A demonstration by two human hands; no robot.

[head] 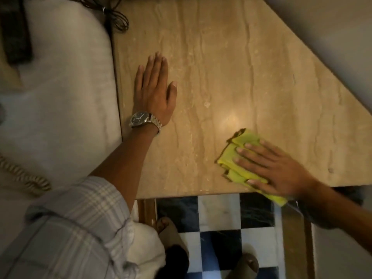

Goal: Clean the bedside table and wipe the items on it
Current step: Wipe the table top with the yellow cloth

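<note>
The bedside table (pixel 231 67) has a beige marble top that narrows toward the far right. My left hand (pixel 154 91) lies flat on it near the left edge, fingers together, palm down, a metal watch on the wrist. My right hand (pixel 275 168) presses flat on a folded yellow cloth (pixel 239 146) at the table's near right corner; the cloth's near end hangs over the front edge. No items stand on the visible part of the top.
A white bed (pixel 60 97) runs along the table's left side, with a dark flat object (pixel 15 31) and a coiled phone cord (pixel 22 174) on it. Black cables (pixel 112 15) lie at the table's far left corner. A checkered floor (pixel 219 224) and my feet show below.
</note>
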